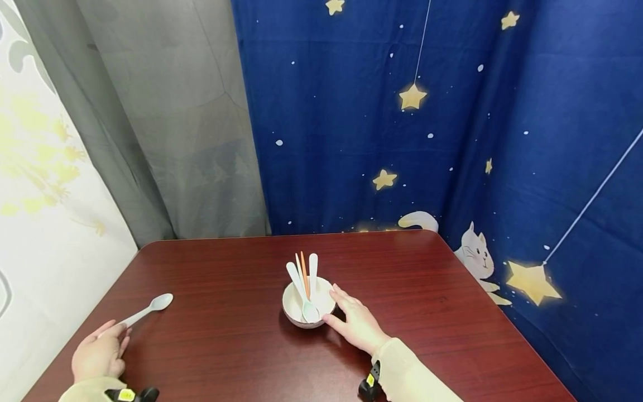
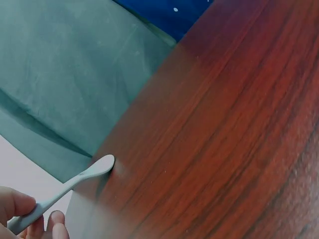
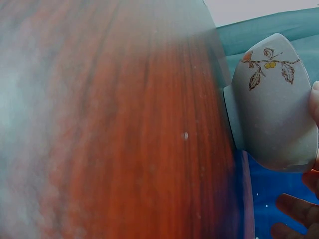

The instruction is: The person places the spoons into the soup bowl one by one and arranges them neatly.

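Note:
In my left hand (image 1: 100, 352) a white spoon (image 1: 148, 309) is pinched by its handle, its bowl end pointing away over the left side of the table. The left wrist view shows thumb and fingers on the handle of that spoon (image 2: 65, 188). At mid-table stands a white bowl (image 1: 325, 296), whose outer wall (image 3: 274, 114) bears a painted branch with leaves in the right wrist view. Several utensils lean inside, among them a white spoon (image 1: 310, 311) and an orange handle (image 1: 304, 273). My right hand (image 1: 359, 324) touches the bowl's right side, thumb and fingers spread and fairly straight.
The dark red wooden table (image 1: 226, 346) ends at a far edge before a grey curtain (image 1: 201, 139) and a blue star-patterned curtain (image 1: 341, 111). A white patterned surface (image 1: 50, 223) borders it on the left.

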{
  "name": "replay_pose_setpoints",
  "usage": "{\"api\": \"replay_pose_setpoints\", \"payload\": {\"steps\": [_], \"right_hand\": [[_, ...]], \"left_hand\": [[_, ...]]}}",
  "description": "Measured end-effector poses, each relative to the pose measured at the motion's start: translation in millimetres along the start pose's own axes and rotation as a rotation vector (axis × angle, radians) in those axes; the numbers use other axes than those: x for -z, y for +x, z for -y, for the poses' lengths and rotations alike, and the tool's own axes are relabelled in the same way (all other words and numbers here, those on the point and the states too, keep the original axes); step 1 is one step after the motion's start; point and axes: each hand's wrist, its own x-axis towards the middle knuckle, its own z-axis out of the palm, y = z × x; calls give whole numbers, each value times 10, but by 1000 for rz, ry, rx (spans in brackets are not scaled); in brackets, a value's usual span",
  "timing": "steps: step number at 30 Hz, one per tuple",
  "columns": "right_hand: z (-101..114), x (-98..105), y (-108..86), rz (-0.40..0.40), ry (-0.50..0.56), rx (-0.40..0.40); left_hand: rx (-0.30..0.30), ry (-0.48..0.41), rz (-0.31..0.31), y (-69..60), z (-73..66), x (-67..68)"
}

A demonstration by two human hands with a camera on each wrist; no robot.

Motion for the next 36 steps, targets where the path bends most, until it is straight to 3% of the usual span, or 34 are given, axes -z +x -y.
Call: {"api": "replay_pose_setpoints", "payload": {"steps": [11,22,36], "right_hand": [[-10,-7,6,-4,-3,7],[-6,-1,-2,5,-2,-7],[32,25,-11,4,-3,-12]], "left_hand": [[-43,-186,-56,1,-24,-28],[-82,-210,-88,-34,-11,-26],[-76,-32,-54,-52,-95,-88]]}}
